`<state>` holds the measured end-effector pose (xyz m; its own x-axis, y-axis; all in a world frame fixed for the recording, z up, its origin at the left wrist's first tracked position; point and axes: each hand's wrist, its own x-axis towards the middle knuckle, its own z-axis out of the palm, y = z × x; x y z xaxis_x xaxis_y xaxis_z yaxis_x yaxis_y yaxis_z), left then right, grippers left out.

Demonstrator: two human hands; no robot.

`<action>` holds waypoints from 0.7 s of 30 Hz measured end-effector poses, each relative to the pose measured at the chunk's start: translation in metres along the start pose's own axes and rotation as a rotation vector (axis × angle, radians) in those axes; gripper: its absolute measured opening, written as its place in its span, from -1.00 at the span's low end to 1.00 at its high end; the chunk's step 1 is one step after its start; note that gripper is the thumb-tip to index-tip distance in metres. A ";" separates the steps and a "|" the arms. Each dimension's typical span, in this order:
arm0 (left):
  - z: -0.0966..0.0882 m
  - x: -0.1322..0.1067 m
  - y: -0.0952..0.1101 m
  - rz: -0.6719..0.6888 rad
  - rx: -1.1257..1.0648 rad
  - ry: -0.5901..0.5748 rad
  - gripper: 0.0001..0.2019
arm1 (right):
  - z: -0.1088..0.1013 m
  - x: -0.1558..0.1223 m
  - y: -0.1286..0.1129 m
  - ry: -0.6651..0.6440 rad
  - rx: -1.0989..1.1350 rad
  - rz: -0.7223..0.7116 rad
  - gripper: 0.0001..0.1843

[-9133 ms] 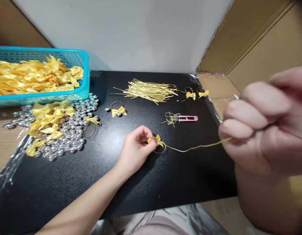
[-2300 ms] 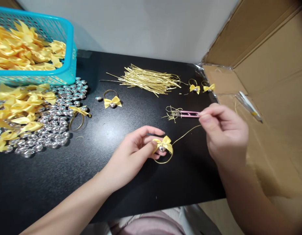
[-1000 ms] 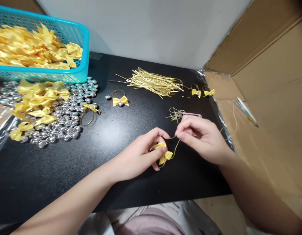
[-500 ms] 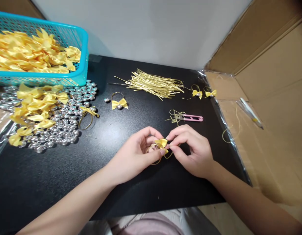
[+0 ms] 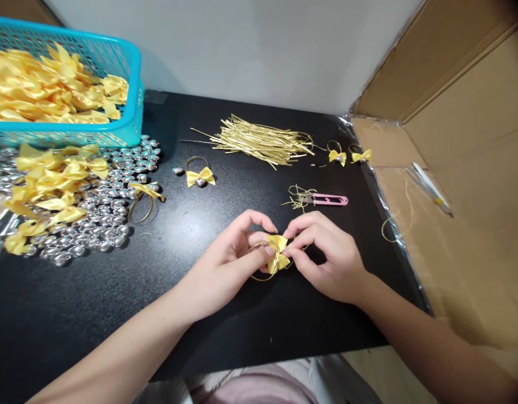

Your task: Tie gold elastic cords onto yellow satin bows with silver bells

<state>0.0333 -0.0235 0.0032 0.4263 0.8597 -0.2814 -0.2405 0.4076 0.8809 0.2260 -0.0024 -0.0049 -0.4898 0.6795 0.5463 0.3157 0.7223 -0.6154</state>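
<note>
Between my hands, over the front middle of the black table (image 5: 225, 331), is a yellow ribbon bow (image 5: 278, 262) with a loop of gold cord (image 5: 259, 278) around its middle. My left hand (image 5: 237, 252) pinches the bow and cord between thumb and fingers. At the bow's right side, my right hand (image 5: 326, 252) has thumb and fingertips pressed together on thin gold cord; the exact grip is partly hidden. Just beyond lie pink thread snips (image 5: 332, 200) with cut cord scraps (image 5: 299, 196) at their blades.
A turquoise basket (image 5: 135, 95) of yellow bows stands back left, with silver bells (image 5: 111, 224) and loose bows (image 5: 52, 171) before it. Gold cords (image 5: 263, 143) lie at the back. Finished-looking bow loops (image 5: 200, 178) are scattered about. Cardboard (image 5: 465, 101) walls the right side, with a white pen-like tool (image 5: 431, 188).
The bow has turned in my hands, so its cord-wrapped middle and both wings now show more fully. My right hand stays pinched beside it. The camera view has shifted slightly.
</note>
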 end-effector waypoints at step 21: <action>-0.005 -0.005 -0.003 0.084 0.147 -0.009 -0.84 | 0.000 0.001 -0.003 -0.041 0.213 0.180 -0.85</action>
<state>0.0277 -0.0273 0.0002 0.4177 0.8860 -0.2014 -0.1456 0.2841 0.9477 0.2244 -0.0040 -0.0024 -0.4749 0.7855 0.3969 0.2245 0.5442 -0.8084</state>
